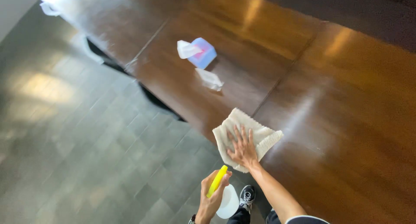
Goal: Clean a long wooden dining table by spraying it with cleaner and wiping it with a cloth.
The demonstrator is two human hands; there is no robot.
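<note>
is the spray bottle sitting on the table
No, the spray bottle is held in the left hand off the table's edge, above the floor.

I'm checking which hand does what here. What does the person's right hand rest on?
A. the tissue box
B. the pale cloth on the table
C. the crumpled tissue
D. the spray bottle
B: the right hand lies flat, fingers spread, on the pale cloth at the wooden table's edge, while the left hand holds the spray bottle.
</note>
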